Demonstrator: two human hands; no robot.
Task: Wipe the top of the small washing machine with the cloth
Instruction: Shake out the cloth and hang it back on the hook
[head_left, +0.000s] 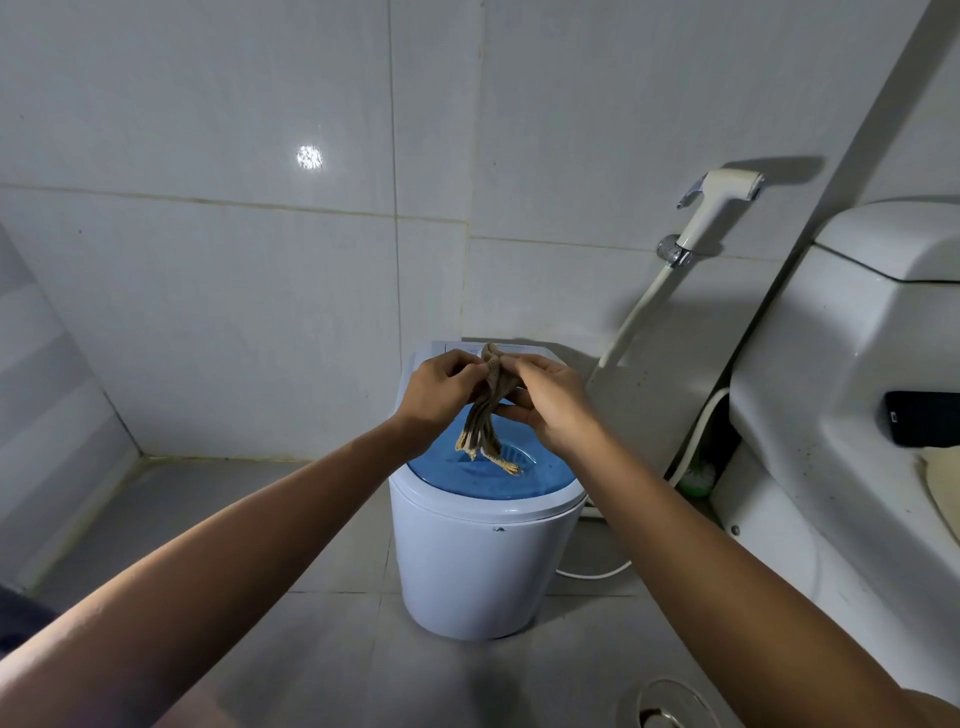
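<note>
Both arms reach out over the small washing machine (488, 545), which stands on the tiled floor beside the toilet (852, 395). The left hand (434, 392) and right hand (553, 402) pinch a brownish cloth (485, 410) between them, its loose ends dangling above the blue lid (488, 475). A bidet sprayer (719, 208) hangs on the wall behind.
</note>
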